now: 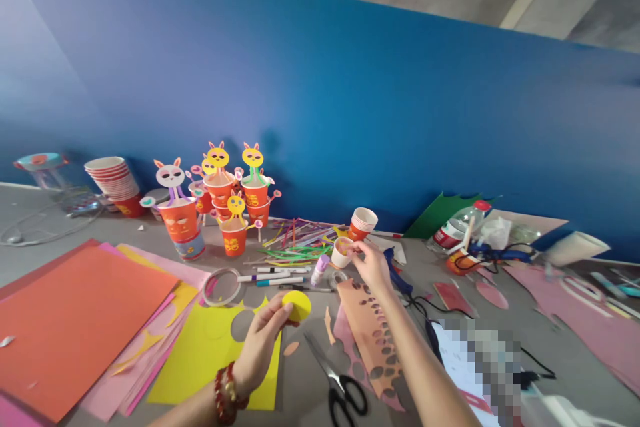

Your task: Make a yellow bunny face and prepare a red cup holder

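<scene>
My left hand, with a beaded bracelet at the wrist, pinches a round yellow paper disc. Below it lies a sheet of yellow paper with a round hole cut out. My right hand is stretched forward, its fingers drawn together at the rim of a small paper cup. Whether they grip the rim or something inside is hidden. Black-handled scissors lie between my arms, near an orange perforated paper strip. A purple-and-white glue stick stands left of the cup.
Decorated cups with rabbit faces stand at the back left, near stacked cups. Pipe cleaners lie along the blue wall. Orange paper covers the left side; a bottle and cables are at right.
</scene>
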Motion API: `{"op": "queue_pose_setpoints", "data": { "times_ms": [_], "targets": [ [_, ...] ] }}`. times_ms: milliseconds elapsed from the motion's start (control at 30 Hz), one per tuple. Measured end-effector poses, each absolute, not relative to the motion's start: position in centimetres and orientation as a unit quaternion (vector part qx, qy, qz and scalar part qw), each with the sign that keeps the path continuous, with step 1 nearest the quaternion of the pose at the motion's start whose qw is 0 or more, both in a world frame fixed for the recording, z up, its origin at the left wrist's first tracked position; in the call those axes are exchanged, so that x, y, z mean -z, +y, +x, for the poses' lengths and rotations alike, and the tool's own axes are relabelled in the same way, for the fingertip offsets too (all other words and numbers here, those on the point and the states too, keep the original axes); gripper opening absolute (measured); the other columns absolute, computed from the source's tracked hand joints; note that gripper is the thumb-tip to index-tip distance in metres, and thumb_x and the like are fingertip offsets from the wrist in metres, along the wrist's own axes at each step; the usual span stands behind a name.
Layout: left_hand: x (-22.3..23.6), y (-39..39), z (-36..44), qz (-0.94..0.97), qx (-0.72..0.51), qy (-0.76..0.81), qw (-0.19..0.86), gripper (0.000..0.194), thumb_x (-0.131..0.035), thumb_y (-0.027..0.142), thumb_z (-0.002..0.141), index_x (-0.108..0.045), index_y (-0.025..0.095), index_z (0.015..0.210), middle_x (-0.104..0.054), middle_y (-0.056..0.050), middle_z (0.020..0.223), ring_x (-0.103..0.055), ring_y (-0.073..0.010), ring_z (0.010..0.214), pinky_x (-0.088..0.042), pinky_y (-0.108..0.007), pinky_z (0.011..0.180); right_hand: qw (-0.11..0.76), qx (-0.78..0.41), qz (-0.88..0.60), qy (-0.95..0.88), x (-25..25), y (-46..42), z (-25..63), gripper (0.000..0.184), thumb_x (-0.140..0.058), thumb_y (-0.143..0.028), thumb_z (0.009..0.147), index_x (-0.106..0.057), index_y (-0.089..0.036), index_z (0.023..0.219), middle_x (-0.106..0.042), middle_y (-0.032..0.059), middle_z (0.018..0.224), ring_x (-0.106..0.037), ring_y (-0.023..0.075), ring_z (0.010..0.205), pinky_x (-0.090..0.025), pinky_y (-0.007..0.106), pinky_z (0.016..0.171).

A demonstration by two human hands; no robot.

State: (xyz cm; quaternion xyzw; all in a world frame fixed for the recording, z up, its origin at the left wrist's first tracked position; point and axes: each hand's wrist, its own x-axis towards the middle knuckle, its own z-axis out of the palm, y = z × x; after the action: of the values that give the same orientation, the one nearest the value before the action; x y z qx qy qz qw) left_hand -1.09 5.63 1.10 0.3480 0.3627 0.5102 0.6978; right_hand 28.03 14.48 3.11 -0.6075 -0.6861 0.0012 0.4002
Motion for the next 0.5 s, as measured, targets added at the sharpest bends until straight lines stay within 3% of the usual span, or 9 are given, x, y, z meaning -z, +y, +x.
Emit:
{"op": "queue_pose_setpoints", "data": {
  "times_ms": [300,500],
  "targets": [
    [-1.5,5.6,-1.1,0.340,-0.515,0.351,0.704,0.026,-0.078,0.040,0.078,-0.080,0.019,0.093,-0.073,-0.006,0.096,-0.061,-0.0182,0.083,-0.054,-0.025,0.072,0.426,0.000,-0.597,-0.679,-4.6,14.3,27.0,0.018,-0.053,-0.024,0.087,-0.071,-0.022,0.084,-0.077,0.0094,0.092,-0.067,0.0288,0.089,-0.050,0.041,0.085],
    [-2.4,5.4,-1.0,0.321,-0.501,0.333,0.731,0.025,-0.079,0.039,0.078,-0.079,0.016,0.087,-0.071,-0.005,0.087,-0.059,-0.0124,0.070,-0.051,-0.023,0.068,0.446,-0.072,-0.595,-0.665,-5.6,8.9,22.7,0.021,-0.051,-0.032,0.096,-0.068,-0.020,0.094,-0.075,0.0085,0.093,-0.070,0.0231,0.083,-0.054,0.030,0.074]
  ]
}}
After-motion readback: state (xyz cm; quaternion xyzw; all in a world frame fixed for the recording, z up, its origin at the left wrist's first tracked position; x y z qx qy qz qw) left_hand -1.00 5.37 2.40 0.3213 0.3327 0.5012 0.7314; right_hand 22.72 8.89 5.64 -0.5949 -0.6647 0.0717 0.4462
